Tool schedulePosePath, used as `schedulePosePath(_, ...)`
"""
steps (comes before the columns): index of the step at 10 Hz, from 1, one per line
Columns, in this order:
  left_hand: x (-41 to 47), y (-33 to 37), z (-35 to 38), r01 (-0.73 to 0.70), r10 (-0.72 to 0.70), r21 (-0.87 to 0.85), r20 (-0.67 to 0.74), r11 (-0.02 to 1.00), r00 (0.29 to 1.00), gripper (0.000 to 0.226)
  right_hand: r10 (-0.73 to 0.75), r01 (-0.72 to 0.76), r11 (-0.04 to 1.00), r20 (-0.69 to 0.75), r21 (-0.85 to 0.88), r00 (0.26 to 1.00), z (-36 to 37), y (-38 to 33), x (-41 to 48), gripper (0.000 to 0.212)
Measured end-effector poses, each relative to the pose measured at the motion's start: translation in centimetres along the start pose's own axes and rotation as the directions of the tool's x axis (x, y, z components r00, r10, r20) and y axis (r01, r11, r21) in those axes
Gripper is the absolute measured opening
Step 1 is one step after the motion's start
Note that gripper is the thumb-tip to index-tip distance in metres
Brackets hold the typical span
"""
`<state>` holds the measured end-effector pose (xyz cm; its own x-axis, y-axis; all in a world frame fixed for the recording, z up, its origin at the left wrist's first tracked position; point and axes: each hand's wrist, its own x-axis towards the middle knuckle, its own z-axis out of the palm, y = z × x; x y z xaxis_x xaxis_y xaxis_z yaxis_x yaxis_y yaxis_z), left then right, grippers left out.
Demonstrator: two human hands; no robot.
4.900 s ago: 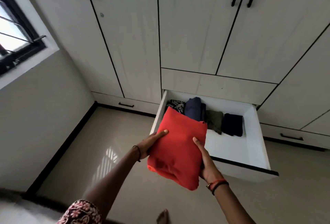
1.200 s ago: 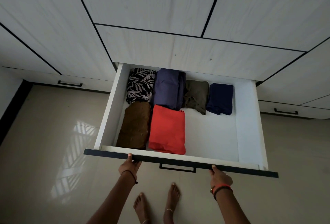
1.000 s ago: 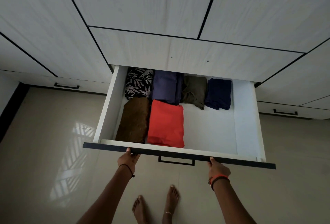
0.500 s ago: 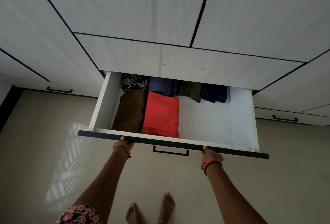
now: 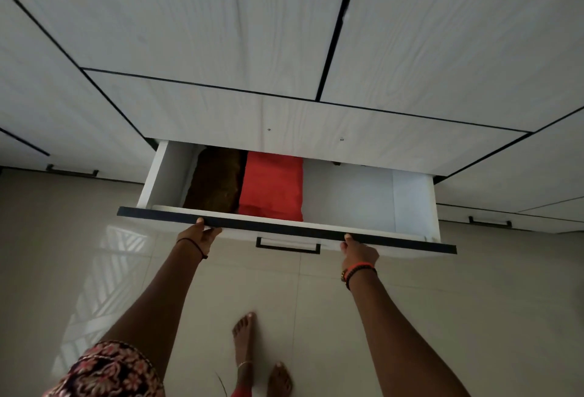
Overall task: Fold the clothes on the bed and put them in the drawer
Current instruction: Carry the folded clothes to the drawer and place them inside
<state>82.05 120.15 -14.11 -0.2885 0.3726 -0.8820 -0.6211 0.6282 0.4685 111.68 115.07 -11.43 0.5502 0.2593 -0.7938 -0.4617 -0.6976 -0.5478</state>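
Note:
The white drawer with a black top edge stands partly open in the wardrobe. In its visible front part a folded red garment lies next to a folded brown one. Anything farther back is hidden under the wardrobe front. My left hand presses against the drawer front left of the black handle, thumb on the top edge. My right hand presses the front to the right of the handle in the same way.
Pale wardrobe doors fill the view above the drawer. Shut low drawers with black handles sit at the left and right. My bare feet stand on the glossy tiled floor below.
The red garment went from my hands into the drawer beside the brown one. Both hands then moved to the drawer front, and the drawer has slid inward, hiding the back row of clothes.

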Motion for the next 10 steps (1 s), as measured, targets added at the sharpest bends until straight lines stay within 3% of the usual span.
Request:
schedulePosePath(1, 0.3, 1.6, 1.5, 0.048, -0.044, -0.098, 0.043, 0.994, 0.998, 0.044, -0.048, 0.05, 0.996, 0.041, -0.068, 0.998, 1.1, -1.9, 1.4, 0.025)
schedulePosePath(3, 0.7, 3.7, 3.1, 0.12, -0.117, -0.034, 0.088, 0.992, 0.989, 0.045, -0.076, 0.083, 0.995, 0.114, -0.059, 0.991, 2.5, -4.0, 2.4, 0.012)
schedulePosePath(4, 0.5, 4.4, 4.1, 0.136, -0.129, -0.059, 0.109, 0.989, 0.986, 0.045, -0.077, 0.078, 0.997, 0.102, -0.008, 0.992, 3.4, -5.0, 2.7, 0.012)
schedulePosePath(5, 0.6, 5.1, 5.1, 0.091, -0.089, -0.019, 0.1, 0.996, 0.991, 0.049, -0.046, 0.037, 0.994, 0.086, 0.107, 0.995, 4.3, -5.9, 2.8, 0.026)
schedulePosePath(6, 1.3, 5.5, 6.2, 0.102, -0.088, -0.194, 0.081, 0.976, 0.993, 0.067, 0.006, -0.019, 0.99, 0.089, 0.141, 0.996, 5.1, -7.0, 2.8, 0.025)
schedulePosePath(7, 1.9, 5.9, 6.5, 0.124, -0.092, -0.385, 0.101, 0.915, 0.991, 0.081, 0.036, -0.042, 0.958, 0.028, 0.285, 0.999, 5.9, -7.7, 2.5, 0.01)
schedulePosePath(8, 2.2, 6.3, 7.1, 0.168, -0.112, -0.509, 0.138, 0.844, 0.984, 0.086, 0.069, -0.059, 0.888, -0.006, 0.456, 0.998, 6.6, -8.5, 1.5, 0.032)
schedulePosePath(10, 1.3, 7.2, 9.0, 0.148, -0.096, -0.615, 0.117, 0.774, 0.989, 0.087, 0.105, -0.099, 0.837, 0.02, 0.538, 0.994, 7.5, -10.5, 1.4, 0.052)
